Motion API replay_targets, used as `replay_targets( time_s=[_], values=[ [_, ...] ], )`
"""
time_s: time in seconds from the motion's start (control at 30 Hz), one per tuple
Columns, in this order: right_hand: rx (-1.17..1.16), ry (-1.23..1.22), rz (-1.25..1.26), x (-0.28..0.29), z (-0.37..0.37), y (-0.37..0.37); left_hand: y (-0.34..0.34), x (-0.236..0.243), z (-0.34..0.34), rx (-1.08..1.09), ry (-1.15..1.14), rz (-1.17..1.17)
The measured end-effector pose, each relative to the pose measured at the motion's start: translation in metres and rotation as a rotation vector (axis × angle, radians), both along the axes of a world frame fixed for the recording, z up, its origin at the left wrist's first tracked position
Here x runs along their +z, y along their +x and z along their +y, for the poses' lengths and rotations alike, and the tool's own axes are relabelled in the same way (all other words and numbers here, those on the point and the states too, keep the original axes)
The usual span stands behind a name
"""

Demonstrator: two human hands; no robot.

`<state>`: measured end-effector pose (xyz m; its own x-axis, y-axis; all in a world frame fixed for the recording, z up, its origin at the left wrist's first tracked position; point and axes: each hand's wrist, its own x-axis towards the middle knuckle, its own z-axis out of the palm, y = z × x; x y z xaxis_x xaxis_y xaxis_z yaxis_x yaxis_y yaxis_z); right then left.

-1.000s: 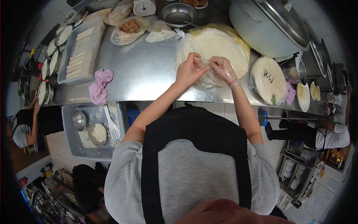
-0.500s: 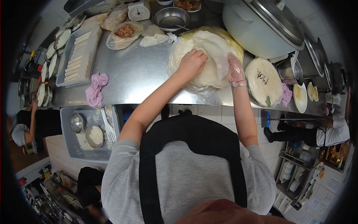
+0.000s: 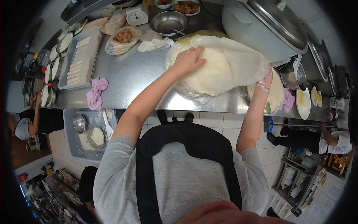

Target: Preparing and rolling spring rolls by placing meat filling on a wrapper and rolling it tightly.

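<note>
My bare left hand (image 3: 190, 59) rests on a stack of round, pale, thin sheets (image 3: 201, 74) in a clear and yellow plastic bag, its fingers apart. My right hand (image 3: 264, 79), in a clear plastic glove, grips the edge of one translucent sheet (image 3: 248, 58), lifted from the stack and stretched out to the right. The sheet hangs over part of a second round bagged stack (image 3: 276, 97) beside the first.
On the steel counter (image 3: 126, 74) stand a tray of white rolls (image 3: 78, 61), pink cloths (image 3: 97, 93), a filling bag (image 3: 123, 35), a scale (image 3: 137, 15), a bowl (image 3: 168, 23) and a large pot (image 3: 261, 33). Co-workers (image 3: 328, 138) are at both sides; a bin (image 3: 78, 145) sits below.
My right hand has moved rightward, drawing a sheet off the stack and over the neighbouring one. My left hand has shifted slightly up and left, its fingers spreading since half a second ago.
</note>
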<state>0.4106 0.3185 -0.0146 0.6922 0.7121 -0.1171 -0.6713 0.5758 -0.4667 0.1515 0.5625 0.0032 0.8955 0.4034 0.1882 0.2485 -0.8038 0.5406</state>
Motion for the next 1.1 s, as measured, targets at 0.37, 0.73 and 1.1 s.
replay_targets(
  time_s=[0.37, 0.73, 1.1],
  values=[
    [-0.198, 0.101, -0.502, 0.064, -0.106, 0.053, 0.021, 0.001, 0.011, -0.093, -0.010, 0.130],
    [-0.084, -0.602, -1.157, 0.200, 0.018, -0.119, -0.017, 0.011, -0.015, -0.342, -0.665, -0.050],
    [0.845, -0.235, -2.241, 0.157, 0.190, -0.241, -0.207, -0.008, 0.108, -0.676, -2.350, -0.987]
  ],
)
